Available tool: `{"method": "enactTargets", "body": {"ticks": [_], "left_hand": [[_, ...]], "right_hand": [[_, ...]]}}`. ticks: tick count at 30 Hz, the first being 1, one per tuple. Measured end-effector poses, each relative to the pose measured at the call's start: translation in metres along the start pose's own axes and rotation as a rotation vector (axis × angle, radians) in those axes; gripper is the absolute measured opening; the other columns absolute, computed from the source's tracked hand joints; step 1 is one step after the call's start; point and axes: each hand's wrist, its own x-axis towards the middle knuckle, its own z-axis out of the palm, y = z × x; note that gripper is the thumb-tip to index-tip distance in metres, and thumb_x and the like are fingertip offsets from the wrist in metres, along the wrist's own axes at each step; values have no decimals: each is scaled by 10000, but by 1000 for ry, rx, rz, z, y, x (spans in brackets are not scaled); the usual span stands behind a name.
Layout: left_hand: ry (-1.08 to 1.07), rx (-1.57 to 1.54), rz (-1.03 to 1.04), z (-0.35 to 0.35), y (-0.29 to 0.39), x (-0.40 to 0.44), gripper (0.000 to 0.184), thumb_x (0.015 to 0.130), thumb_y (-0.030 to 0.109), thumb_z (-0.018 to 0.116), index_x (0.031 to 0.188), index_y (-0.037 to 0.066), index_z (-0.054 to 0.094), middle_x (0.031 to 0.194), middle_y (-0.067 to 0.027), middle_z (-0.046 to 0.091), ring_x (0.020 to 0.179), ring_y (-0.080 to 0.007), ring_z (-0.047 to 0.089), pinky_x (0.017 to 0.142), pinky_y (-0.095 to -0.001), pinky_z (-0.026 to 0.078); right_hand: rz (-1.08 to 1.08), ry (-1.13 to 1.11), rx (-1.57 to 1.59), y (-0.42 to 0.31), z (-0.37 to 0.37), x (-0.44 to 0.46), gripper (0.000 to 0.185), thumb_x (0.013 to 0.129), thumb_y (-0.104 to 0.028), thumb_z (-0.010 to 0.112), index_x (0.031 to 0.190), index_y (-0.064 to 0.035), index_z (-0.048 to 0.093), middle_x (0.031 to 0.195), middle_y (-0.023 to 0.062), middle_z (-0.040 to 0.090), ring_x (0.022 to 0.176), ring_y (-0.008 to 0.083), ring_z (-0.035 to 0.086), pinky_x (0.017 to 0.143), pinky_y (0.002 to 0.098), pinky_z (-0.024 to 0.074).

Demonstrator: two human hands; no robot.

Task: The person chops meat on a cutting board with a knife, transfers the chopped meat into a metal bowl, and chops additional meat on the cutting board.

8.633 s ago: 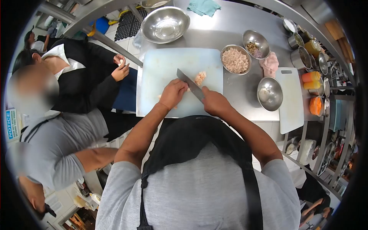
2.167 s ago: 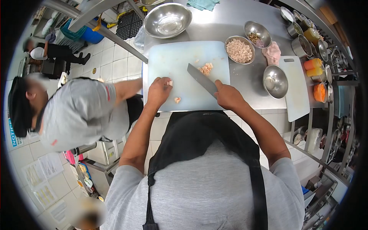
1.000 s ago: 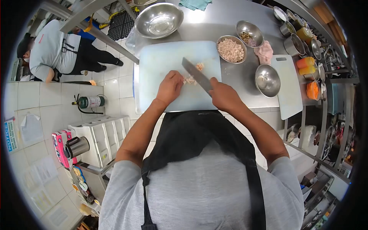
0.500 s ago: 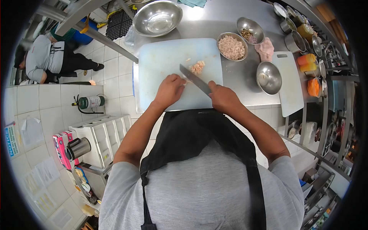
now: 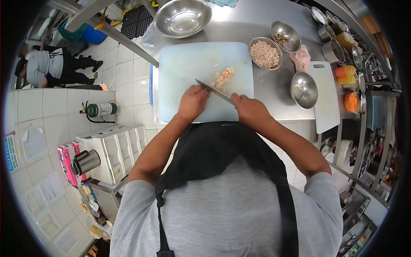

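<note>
My right hand (image 5: 251, 112) grips the handle of a kitchen knife (image 5: 215, 91), whose blade slants up and left over a pale blue-white cutting board (image 5: 182, 64). Curled beside the blade tip, my left hand (image 5: 192, 103) has its fingertips drawn together and down near the board. Whatever those fingers hold is hidden. Just beyond the blade lies a small heap of chopped pale pink-orange pieces (image 5: 224, 77), which look like meat or seafood. A steel bowl (image 5: 281, 60) right of the board is filled with similar chopped pieces (image 5: 264, 53).
Behind it, another steel bowl (image 5: 292, 31) holds small dark and pinkish bits. A pink cloth (image 5: 301, 58), a steel bowl (image 5: 304, 90) and a second board (image 5: 326, 98) lie to the right. A large steel bowl (image 5: 182, 18) stands at the back left. A co-worker (image 5: 45, 68) is at far left.
The chopped heap near the blade looks larger and more spread out. The knife blade has turned, showing a narrower face. The whole view has shifted slightly, and the co-worker has changed posture.
</note>
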Motion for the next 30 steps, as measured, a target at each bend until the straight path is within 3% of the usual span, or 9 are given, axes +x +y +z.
{"method": "enactTargets", "body": {"ticks": [6, 12, 15, 18, 23, 30], "left_hand": [[0, 14, -14, 1, 0, -5, 61, 914, 72, 770, 973, 77, 785, 973, -101, 728, 961, -360, 675, 864, -462, 570], [49, -12, -9, 8, -2, -9, 53, 913, 64, 758, 962, 75, 775, 966, -97, 731, 955, -356, 679, 863, -465, 570], [44, -20, -24, 7, -1, -1, 44, 902, 54, 746, 942, 73, 743, 963, -91, 727, 965, -358, 676, 862, -483, 571], [4, -29, -109, 7, 2, 16, 58, 899, 55, 726, 954, 67, 710, 970, -101, 729, 975, -368, 682, 862, -498, 570], [-15, -118, -237, 4, 2, 19, 129, 877, 45, 708, 1003, 71, 704, 998, -117, 725, 993, -376, 687, 866, -503, 570], [-40, -23, -66, 0, -7, 16, 194, 909, 50, 712, 1098, 57, 754, 1054, -151, 735, 990, -370, 709, 892, -472, 585]], "right_hand": [[44, -125, -15, -9, -20, 10, 327, 928, -11, 613, 1246, 12, 541, 960, 252, 707, 856, 438, 760, 715, 541, 605], [127, -279, 111, 5, -10, 21, 264, 1000, -86, 635, 1222, 5, 524, 1027, 253, 730, 973, 473, 737, 840, 583, 573], [163, -164, 112, 4, -25, 17, 253, 1042, -138, 624, 1228, -8, 513, 1050, 249, 734, 1012, 487, 721, 869, 603, 552], [289, -95, 98, 2, -28, 13, 254, 1053, -152, 617, 1243, -21, 511, 1048, 254, 728, 974, 481, 725, 850, 598, 558], [172, -19, -9, 4, -16, 11, 242, 1010, -78, 575, 1236, -16, 518, 978, 249, 706, 875, 448, 738, 767, 562, 580], [147, -29, -43, -7, -27, 12, 252, 961, -21, 556, 1212, -9, 529, 939, 233, 692, 841, 429, 741, 717, 542, 581]]}}
